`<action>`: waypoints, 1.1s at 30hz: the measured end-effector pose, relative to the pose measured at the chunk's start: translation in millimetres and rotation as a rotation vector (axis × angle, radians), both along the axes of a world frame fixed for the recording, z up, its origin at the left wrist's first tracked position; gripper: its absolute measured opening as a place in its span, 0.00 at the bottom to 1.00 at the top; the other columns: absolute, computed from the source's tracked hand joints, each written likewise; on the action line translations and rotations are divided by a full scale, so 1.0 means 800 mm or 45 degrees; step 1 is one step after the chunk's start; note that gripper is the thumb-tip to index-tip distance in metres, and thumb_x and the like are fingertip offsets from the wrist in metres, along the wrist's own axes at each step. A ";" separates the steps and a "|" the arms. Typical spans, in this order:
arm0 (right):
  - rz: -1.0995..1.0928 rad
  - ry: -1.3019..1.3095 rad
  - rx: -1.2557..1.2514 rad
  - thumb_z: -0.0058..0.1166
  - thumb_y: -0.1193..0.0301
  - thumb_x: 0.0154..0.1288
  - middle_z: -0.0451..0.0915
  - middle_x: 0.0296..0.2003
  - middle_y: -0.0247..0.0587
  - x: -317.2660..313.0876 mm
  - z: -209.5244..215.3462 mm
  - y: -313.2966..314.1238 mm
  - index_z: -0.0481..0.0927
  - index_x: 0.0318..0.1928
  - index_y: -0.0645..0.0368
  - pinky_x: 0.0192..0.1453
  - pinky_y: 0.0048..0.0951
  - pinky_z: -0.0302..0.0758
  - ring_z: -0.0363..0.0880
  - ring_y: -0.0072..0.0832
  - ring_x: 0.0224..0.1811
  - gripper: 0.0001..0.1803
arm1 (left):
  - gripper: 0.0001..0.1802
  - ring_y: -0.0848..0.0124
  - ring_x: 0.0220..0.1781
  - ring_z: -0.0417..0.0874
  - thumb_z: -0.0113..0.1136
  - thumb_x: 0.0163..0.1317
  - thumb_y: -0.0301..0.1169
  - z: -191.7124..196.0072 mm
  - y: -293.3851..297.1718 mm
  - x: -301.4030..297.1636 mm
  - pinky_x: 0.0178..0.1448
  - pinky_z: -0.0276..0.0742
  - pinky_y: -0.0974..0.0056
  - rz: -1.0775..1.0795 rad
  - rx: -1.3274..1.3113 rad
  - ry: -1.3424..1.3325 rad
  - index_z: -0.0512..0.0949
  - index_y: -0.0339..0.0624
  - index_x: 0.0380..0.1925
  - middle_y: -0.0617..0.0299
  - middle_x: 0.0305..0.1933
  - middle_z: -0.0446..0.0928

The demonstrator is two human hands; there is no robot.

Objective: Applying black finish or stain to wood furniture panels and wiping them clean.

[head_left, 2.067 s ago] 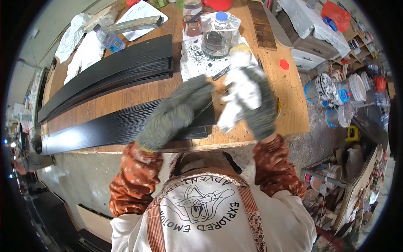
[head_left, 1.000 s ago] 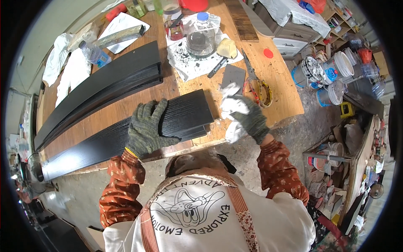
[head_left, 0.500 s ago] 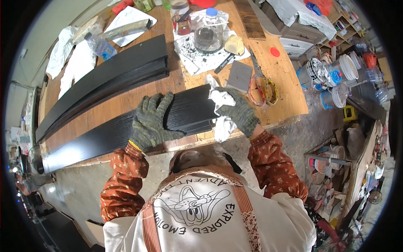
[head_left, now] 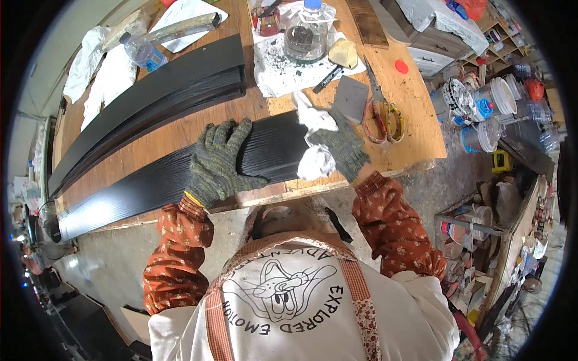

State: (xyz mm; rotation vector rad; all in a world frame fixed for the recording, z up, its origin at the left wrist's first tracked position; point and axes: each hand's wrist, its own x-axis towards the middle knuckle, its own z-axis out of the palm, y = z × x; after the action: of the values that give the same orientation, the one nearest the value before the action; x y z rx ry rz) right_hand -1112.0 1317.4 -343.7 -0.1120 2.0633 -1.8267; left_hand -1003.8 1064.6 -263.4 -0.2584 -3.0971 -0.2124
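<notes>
A long black board (head_left: 150, 179) with a grained face lies slantwise along the near edge of the wooden table (head_left: 421, 135). My left hand (head_left: 218, 161), in a dark green knitted glove, rests flat on it with the thumb spread to the right. At the board's right end my right hand (head_left: 344, 144), gloved alike, is closed on a crumpled white cloth (head_left: 316, 162). The cloth wraps over that end and hides it, and part of it sticks up past my fingers. Farther back, more black boards (head_left: 180, 75) lie stacked.
Right of the cloth are a grey sanding pad (head_left: 350, 96) and scissors (head_left: 379, 108) with taped handles. Behind stand a clear jug (head_left: 305, 42), a yellow sponge (head_left: 343, 54) and a black marker (head_left: 328, 79). A plastic bottle (head_left: 143, 53) lies at the back left. Buckets (head_left: 480, 135) crowd the floor at right.
My right hand and the cloth have shifted slightly left and away from me; the cloth's lower part now covers the board's end. My left hand stays on the board. The whole view has shifted a little.
</notes>
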 end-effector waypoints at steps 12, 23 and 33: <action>-0.009 -0.316 -0.297 0.64 0.76 0.52 0.78 0.42 0.42 0.021 0.029 0.007 0.74 0.56 0.57 0.45 0.26 0.79 0.79 0.28 0.41 0.28 | 0.63 0.42 0.65 0.64 0.73 0.30 0.65 -0.004 0.001 0.001 0.68 0.58 0.40 0.019 -0.016 -0.037 0.60 0.54 0.69 0.44 0.63 0.64; 0.027 -0.146 -0.181 0.66 0.75 0.53 0.80 0.42 0.41 0.036 0.042 0.011 0.72 0.57 0.60 0.46 0.27 0.80 0.79 0.26 0.45 0.29 | 0.63 0.43 0.65 0.64 0.72 0.30 0.66 0.000 0.001 0.006 0.69 0.58 0.41 0.019 -0.013 -0.021 0.61 0.55 0.69 0.44 0.63 0.64; -0.517 0.687 -0.054 0.63 0.81 0.52 0.72 0.56 0.44 0.077 0.091 0.027 0.66 0.62 0.62 0.62 0.33 0.72 0.72 0.32 0.58 0.35 | 0.61 0.46 0.69 0.62 0.74 0.34 0.58 0.014 -0.163 0.080 0.71 0.53 0.38 -0.207 -0.162 -0.032 0.57 0.48 0.69 0.41 0.68 0.59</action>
State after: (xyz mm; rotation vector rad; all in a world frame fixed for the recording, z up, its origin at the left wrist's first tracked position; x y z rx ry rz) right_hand -1050.4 1338.7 -270.9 -0.2333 2.5585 -2.2762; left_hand -939.4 934.4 -252.5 -0.5153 -3.1192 -0.0218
